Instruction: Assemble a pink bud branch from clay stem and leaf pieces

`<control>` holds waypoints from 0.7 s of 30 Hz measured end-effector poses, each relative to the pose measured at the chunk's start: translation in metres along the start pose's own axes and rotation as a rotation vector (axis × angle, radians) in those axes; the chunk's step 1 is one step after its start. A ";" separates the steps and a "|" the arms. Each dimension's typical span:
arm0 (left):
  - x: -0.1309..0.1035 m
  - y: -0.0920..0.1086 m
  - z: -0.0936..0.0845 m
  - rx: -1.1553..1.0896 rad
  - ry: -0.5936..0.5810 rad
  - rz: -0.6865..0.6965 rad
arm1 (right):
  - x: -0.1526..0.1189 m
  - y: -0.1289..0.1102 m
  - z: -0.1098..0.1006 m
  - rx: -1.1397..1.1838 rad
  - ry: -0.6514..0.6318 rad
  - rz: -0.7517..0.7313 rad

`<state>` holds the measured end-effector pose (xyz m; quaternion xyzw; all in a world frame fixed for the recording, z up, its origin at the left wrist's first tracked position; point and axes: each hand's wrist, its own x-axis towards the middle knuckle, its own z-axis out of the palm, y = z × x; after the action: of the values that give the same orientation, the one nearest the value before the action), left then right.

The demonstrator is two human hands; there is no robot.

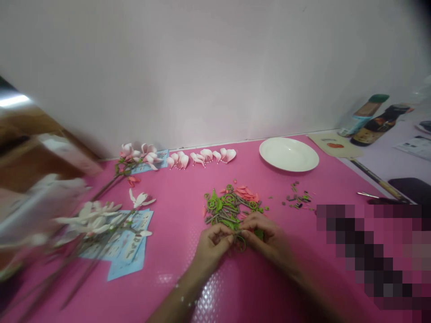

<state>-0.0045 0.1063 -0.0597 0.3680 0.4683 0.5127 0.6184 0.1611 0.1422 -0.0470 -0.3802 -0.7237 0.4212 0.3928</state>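
Head view: left hand (pixel 215 244) and right hand (pixel 264 233), fingertips pinching a small green-brown piece (pixel 238 235) between them, at the near edge of the parts pile (pixel 230 206). A slipped pinch could drop it among lookalikes; a forearm swing could scatter loose bits. Open pink tabletop (pixel 175 251) near left; plate (pixel 289 154) far right, by the wall.

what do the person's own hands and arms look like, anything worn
The left hand and right hand are bare, with no gloves or visible rings. No sleeves show on the forearms. Pale specks on the left forearm may be a thin bracelet, too blurred to tell.
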 end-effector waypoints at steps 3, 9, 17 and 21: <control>0.000 -0.002 0.000 0.031 0.013 -0.008 | 0.001 -0.001 0.000 -0.115 0.017 -0.104; 0.000 -0.006 -0.001 0.098 0.024 -0.025 | 0.001 -0.002 -0.002 -0.300 0.004 -0.355; 0.000 -0.004 0.000 0.070 0.049 -0.044 | 0.001 0.003 -0.008 -0.274 0.163 -0.153; 0.003 -0.004 -0.005 0.009 0.070 -0.018 | 0.004 0.013 -0.024 -0.294 0.439 0.158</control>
<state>-0.0084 0.1084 -0.0656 0.3486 0.4953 0.5175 0.6045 0.1835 0.1575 -0.0504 -0.5706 -0.6427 0.2487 0.4466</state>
